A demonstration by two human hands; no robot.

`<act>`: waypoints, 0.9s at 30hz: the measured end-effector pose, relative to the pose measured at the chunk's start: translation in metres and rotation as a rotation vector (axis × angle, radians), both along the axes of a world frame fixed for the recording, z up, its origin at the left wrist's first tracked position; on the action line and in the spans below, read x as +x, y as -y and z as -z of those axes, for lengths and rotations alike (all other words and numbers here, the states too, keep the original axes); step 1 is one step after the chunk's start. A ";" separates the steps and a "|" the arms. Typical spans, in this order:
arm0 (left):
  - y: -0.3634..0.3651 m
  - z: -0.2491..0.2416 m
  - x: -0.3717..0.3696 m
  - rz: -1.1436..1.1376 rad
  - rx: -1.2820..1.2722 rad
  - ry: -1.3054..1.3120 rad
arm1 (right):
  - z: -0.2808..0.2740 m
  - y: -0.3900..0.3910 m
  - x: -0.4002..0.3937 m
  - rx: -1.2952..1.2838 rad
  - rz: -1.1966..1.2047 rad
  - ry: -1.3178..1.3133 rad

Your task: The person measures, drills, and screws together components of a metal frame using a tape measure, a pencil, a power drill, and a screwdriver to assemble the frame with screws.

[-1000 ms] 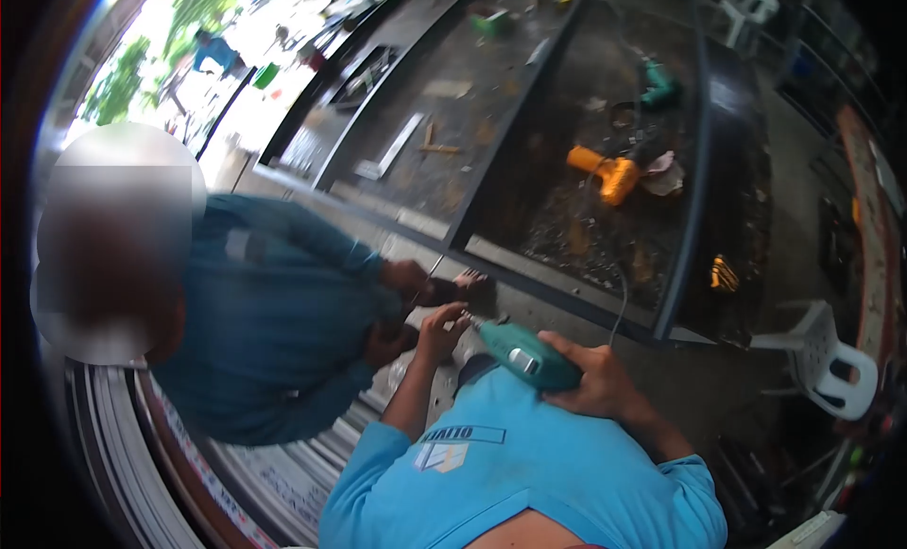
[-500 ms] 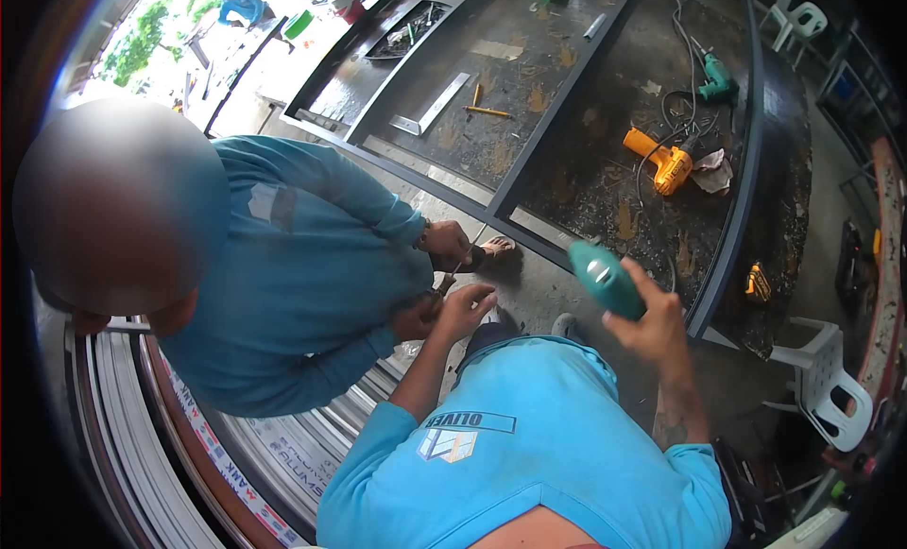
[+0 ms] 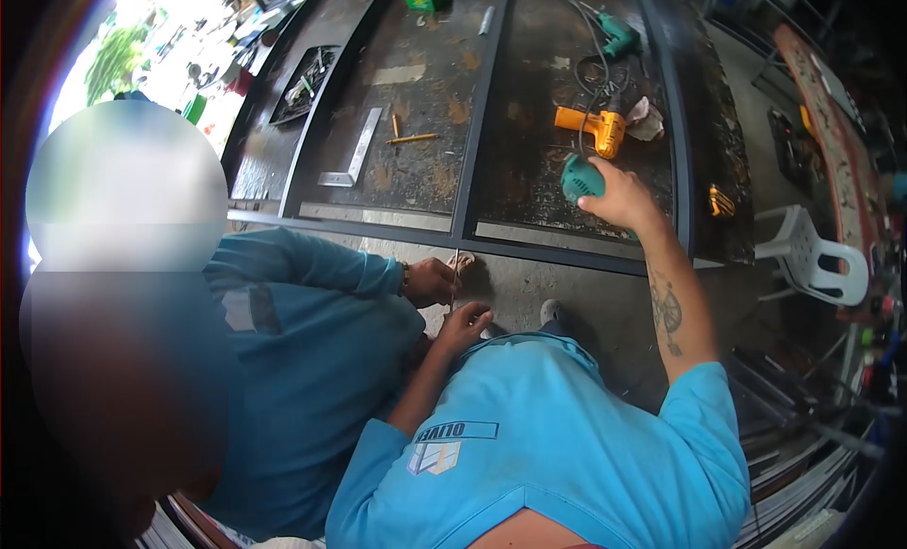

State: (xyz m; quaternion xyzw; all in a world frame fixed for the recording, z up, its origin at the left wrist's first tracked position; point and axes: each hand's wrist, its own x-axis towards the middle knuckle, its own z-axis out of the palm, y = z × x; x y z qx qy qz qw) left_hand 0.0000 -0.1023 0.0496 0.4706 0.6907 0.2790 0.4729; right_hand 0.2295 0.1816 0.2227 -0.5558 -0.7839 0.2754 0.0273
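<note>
Your right hand (image 3: 616, 197), fingers wrapped round the teal electric drill (image 3: 583, 179), reaches it far over the dark framed panel (image 3: 529, 124), near the orange drill (image 3: 590, 128). Your left hand (image 3: 463, 324) curls near the co-worker's hand (image 3: 432, 282), beside a thin metal rod (image 3: 454, 270). Setting-down step, I'd judge: lower gently, clear of cords.

Workshop — orange drill (image 3: 592, 128), metal frame (image 3: 472, 124) on floor.

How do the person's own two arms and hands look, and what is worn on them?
Both arms come out of short light-blue sleeves of a T-shirt with a printed logo on the chest. The forearms and both hands are bare: no gloves, watch or rings show. The right forearm carries a dark tattoo. The left hand and the right hand show no other markings.
</note>
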 end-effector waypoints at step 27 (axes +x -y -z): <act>-0.015 -0.507 0.065 0.343 1.742 -0.599 | -0.011 -0.038 -0.003 0.040 -0.313 0.175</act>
